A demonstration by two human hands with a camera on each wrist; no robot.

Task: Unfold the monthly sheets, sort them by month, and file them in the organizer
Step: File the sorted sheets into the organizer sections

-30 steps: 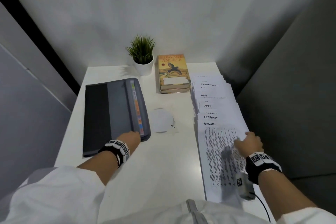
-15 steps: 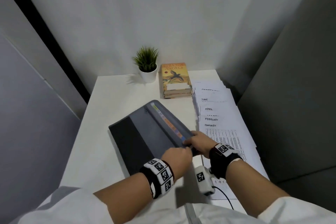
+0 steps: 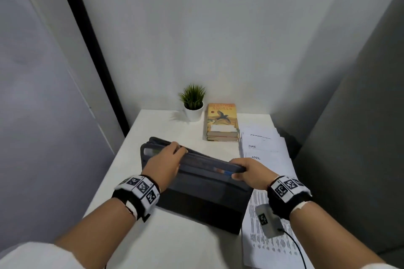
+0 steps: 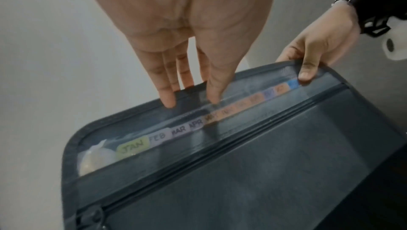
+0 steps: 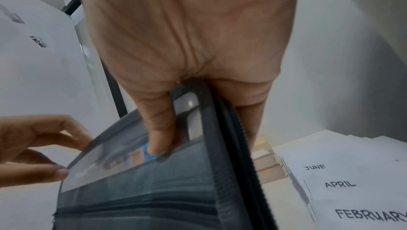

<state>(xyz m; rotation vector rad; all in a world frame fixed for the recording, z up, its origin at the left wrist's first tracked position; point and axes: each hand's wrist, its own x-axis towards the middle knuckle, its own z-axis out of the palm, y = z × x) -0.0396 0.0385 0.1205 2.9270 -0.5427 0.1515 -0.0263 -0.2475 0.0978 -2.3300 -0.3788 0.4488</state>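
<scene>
The dark grey zip organizer (image 3: pixel 203 199) stands tilted on its lower edge at the middle of the table, open mouth up. My left hand (image 3: pixel 175 152) pinches the left part of its top rim, fingers behind and thumb in front. My right hand (image 3: pixel 239 173) grips the right top corner, thumb (image 5: pixel 158 139) inside by a blue tab. The left wrist view shows coloured month tabs (image 4: pixel 167 134) reading JAN, FEB, MAR, APR. The monthly sheets (image 3: pixel 264 150) lie unfolded and staggered along the right side, with JUNE, APRIL and FEBRUARY (image 5: pixel 370 214) headings showing.
A small potted plant (image 3: pixel 193 102) and a stack of books (image 3: pixel 222 122) stand at the back of the white table (image 3: pixel 153 236). Grey walls close in on the left, back and right. The sheets run down to the table's near right corner.
The organizer went from lying flat at the left to the table's middle and is now raised on edge. My right hand left the sheets and took its top corner.
</scene>
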